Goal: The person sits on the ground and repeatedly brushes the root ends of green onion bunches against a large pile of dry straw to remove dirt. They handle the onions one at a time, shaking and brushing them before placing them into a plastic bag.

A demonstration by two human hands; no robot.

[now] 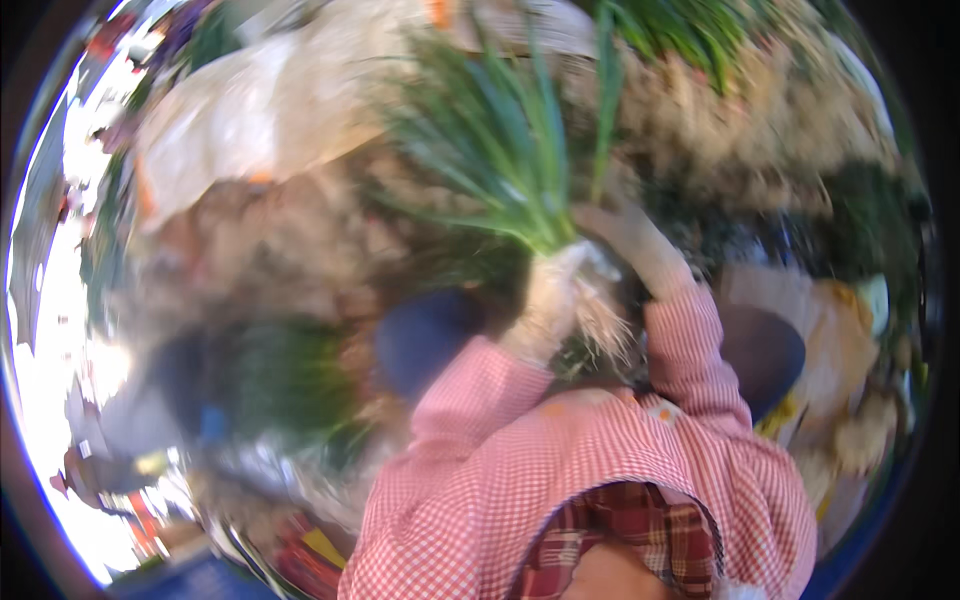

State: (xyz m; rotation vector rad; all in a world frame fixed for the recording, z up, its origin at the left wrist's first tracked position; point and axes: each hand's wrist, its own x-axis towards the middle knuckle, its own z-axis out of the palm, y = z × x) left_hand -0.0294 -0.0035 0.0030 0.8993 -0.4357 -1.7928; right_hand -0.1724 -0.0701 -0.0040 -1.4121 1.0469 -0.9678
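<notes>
A bunch of green onions (525, 172) is held in my left hand (553, 292), gripped near the pale stem bases. The roots (604, 322) hang below that hand, and the leaves fan up and to the left. My right hand (611, 217) is raised just right of the bunch, blurred, beside an upright green leaf (606, 97). Whether its fingers hold that leaf I cannot tell. Both forearms are in pink checked sleeves.
More green onions (690, 37) lie at the top right, with a root-covered pile (750, 127) below them. A whitish woven sheet (247, 105) spreads at the upper left. Another green bundle (292, 375) lies left of my knees. Yellowish bags (832, 337) are on the right.
</notes>
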